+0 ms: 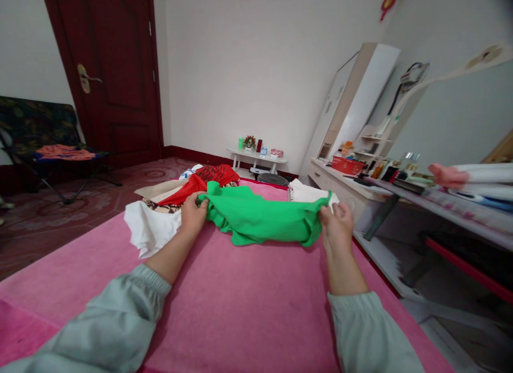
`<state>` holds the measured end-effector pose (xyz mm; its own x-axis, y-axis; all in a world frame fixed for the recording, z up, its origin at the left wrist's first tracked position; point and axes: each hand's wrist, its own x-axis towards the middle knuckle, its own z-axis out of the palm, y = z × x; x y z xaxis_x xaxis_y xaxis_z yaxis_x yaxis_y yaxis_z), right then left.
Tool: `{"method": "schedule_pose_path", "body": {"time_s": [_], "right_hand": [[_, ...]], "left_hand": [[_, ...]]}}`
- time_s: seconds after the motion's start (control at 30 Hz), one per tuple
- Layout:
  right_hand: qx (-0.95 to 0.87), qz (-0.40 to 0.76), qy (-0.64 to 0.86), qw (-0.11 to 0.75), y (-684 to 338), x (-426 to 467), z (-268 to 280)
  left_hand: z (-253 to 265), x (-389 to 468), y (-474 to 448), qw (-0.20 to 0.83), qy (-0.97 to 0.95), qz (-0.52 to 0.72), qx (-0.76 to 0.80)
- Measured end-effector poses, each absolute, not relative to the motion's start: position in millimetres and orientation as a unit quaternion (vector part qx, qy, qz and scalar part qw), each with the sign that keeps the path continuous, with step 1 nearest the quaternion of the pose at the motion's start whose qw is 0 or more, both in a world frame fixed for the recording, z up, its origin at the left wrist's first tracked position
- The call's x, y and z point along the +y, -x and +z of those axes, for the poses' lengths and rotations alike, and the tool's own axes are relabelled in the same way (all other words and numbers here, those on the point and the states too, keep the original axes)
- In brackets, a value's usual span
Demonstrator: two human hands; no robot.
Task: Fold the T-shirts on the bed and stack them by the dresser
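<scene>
A bright green garment [264, 215] is stretched sideways between my two hands above the pink-covered surface [240, 309]. My left hand [194, 212] pinches its left end, and my right hand [337, 223] grips its right end. The cloth sags a little and bunches in folds near the right side; its exact kind cannot be made out. Beside my left hand lies a pile of clothes with a red garment [180, 187] and a white cloth [150, 228]. Behind my right hand sits a folded white cloth [306, 191] with a fringed edge.
Beyond the far edge stands a low white table [256, 155] with small items. At the right are a dresser with a red basket [348, 164] and a shelf [449, 202] holding folded cloths. A folding chair [52, 143] stands at the left by a dark red door [108, 68].
</scene>
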<state>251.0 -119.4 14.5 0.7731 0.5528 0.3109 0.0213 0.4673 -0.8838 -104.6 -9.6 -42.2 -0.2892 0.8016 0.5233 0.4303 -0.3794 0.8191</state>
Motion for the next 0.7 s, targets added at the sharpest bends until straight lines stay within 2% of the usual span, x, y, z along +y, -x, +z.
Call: {"method": "schedule_pose_path", "body": {"time_s": [0.17, 0.27, 0.37, 0.47, 0.53, 0.63, 0.7], "right_hand": [[-0.419, 0.057, 0.652, 0.629, -223, -112, -10], [-0.514, 0.11, 0.664, 0.532, -222, -112, -26], [-0.585, 0.186, 0.673, 0.414, -225, -117, -37], [-0.586, 0.165, 0.725, 0.323, -231, -123, -44], [-0.559, 0.112, 0.748, 0.339, -239, -126, -46], [-0.514, 0.044, 0.735, 0.439, -249, -127, -44], [-0.487, 0.066, 0.705, 0.51, -251, -125, -38]], "left_hand": [[-37, -22, 96, 0.009, -0.677, 0.537, 0.503], [-28, -37, 87, 0.051, -0.773, 0.502, 0.384], [-21, -52, 77, 0.101, -0.886, 0.366, 0.266], [-22, -60, 69, 0.092, -0.941, 0.249, 0.208], [-27, -59, 67, 0.075, -0.948, 0.237, 0.201], [-34, -50, 67, 0.079, -0.931, 0.252, 0.251], [-36, -44, 66, 0.108, -0.9, 0.281, 0.315]]}}
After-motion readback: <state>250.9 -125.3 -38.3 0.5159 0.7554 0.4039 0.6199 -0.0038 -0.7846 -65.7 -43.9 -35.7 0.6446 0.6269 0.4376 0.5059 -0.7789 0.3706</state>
